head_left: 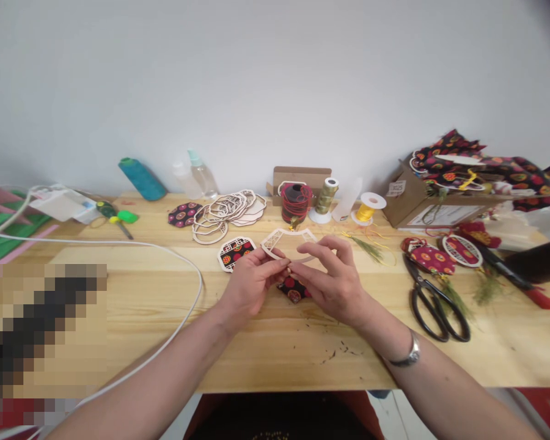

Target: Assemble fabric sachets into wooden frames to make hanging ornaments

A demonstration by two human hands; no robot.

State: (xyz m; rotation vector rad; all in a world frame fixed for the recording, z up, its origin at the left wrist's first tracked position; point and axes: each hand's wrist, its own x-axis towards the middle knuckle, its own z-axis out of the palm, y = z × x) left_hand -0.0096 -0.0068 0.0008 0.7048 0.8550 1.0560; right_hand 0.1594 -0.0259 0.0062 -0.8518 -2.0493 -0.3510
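Between my hands is a fan-shaped wooden cutout frame (275, 240) with lattice at its ends. My left hand (252, 278) pinches its lower left edge between thumb and fingers. My right hand (334, 278) has thumb and index tip at the frame's lower edge, close to the left thumb; its other fingers are bent. Below them a dark flower-patterned fabric piece (294, 289) lies on the table, partly hidden by the hands. Just left of the frame rests an octagonal lattice frame backed with patterned fabric (237, 254).
Wooden cutout frames (231, 211) lie piled at the back. Thread spools (296, 201), a yellow spool (369, 209) and a teal cone (142, 178) stand near the wall. Black scissors (440, 308) and a cardboard box (433, 205) are at right. A white cable (195, 275) crosses the left side.
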